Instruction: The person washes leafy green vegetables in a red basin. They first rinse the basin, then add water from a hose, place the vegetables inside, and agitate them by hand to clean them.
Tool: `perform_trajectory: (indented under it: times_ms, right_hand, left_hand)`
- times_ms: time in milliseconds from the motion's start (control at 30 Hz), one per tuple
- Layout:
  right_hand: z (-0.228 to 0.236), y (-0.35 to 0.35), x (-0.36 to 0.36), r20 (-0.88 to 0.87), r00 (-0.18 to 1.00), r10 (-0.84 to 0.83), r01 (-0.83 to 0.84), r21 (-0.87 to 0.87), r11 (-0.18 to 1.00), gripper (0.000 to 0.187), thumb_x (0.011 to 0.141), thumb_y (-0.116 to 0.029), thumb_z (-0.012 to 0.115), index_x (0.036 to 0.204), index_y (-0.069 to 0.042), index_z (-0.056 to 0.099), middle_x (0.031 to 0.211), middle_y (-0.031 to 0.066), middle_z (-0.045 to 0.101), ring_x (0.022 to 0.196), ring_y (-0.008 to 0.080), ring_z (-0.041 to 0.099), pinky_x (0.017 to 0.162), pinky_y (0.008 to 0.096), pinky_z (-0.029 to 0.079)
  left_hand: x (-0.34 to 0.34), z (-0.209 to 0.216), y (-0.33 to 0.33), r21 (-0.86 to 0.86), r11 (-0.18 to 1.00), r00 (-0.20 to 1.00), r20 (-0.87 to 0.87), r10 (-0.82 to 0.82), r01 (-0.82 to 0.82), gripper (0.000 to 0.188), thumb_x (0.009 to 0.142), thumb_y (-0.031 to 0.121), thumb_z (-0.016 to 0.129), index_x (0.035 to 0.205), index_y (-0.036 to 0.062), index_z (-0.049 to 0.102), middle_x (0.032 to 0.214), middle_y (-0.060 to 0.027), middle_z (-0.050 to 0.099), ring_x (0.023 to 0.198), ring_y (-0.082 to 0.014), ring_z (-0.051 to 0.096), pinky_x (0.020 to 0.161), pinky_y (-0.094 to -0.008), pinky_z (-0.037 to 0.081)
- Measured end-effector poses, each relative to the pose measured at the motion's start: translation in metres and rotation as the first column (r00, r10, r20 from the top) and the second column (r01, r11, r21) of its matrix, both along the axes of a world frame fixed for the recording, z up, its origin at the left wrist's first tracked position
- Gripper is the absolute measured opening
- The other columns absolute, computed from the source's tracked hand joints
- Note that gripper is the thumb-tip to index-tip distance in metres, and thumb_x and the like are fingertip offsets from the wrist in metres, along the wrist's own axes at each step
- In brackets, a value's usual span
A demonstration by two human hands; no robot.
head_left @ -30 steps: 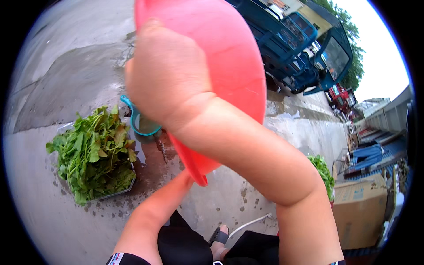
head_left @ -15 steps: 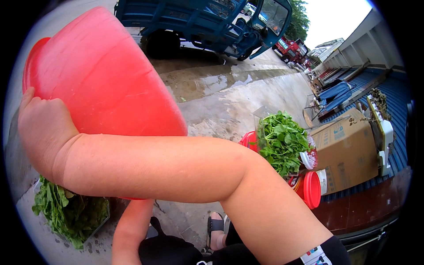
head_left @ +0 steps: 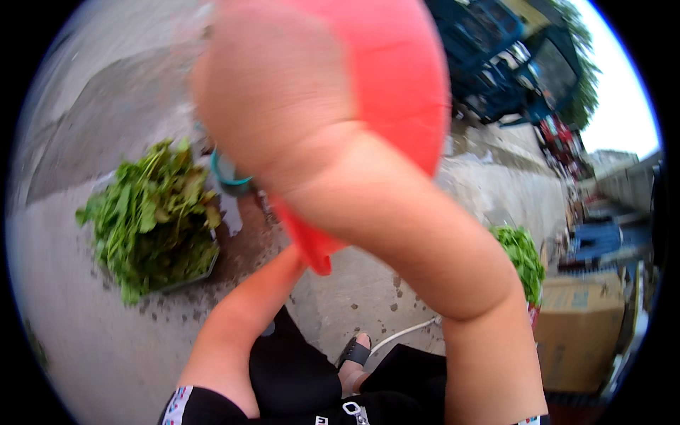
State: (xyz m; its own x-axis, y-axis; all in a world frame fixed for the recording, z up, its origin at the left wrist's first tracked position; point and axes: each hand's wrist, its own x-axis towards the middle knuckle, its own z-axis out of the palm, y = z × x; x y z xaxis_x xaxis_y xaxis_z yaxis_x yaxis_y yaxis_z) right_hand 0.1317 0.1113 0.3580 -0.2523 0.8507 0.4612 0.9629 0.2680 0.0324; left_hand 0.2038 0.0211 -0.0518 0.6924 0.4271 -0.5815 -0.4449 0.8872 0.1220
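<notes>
A red plastic tub (head_left: 400, 78) is tilted up in front of me, off the ground, its rim slanting down toward my left forearm (head_left: 244, 308). My right arm crosses over it, and my right hand (head_left: 276, 92), smeared by motion, is closed at the tub's left side. That hand covers much of the tub. My left hand is hidden behind the tub's lower rim, so its fingers do not show. On the ground to the left, a heap of leafy greens (head_left: 156, 212) fills a clear container.
A teal-rimmed bucket (head_left: 232, 180) stands beside the greens. More greens (head_left: 520, 258) and a cardboard box (head_left: 581, 326) are at the right. A white hose (head_left: 404, 331) runs near my sandalled foot (head_left: 353, 353). A blue truck (head_left: 503, 57) is parked at the far right.
The view has swung left. In it, the tub and my right hand have shifted right and up, and the tub is more upright. The left greens now show more fully.
</notes>
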Motion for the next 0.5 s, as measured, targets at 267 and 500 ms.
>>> perform_trajectory:
  times_ms: [267,500]
  right_hand:
    - [0.01,-0.011,0.018,-0.146,0.881,0.451,-0.372,0.377,0.848,0.036,0.074,-0.001,0.05,0.108,0.008,0.057,0.092,0.0255,0.062,0.09,0.0395,0.06,0.082,0.0402,0.046]
    - [0.019,-0.021,0.055,-0.313,0.939,0.145,-0.1,0.157,0.983,0.034,0.079,-0.011,0.054,0.107,0.008,0.058,0.088,0.0169,0.064,0.078,0.0261,0.064,0.073,0.0344,0.05]
  left_hand:
    - [0.023,-0.041,-0.003,-0.032,0.999,0.996,-0.083,-0.011,0.009,0.049,0.101,0.044,0.03,0.129,0.0077,0.048,0.119,-0.0089,0.061,0.101,-0.0226,0.061,0.08,-0.0378,0.052]
    - [0.036,-0.033,-0.006,-0.062,0.998,0.986,-0.167,-0.016,0.006,0.047,0.1,0.045,0.031,0.124,0.0095,0.051,0.111,-0.0067,0.064,0.087,-0.0201,0.063,0.069,-0.0387,0.052]
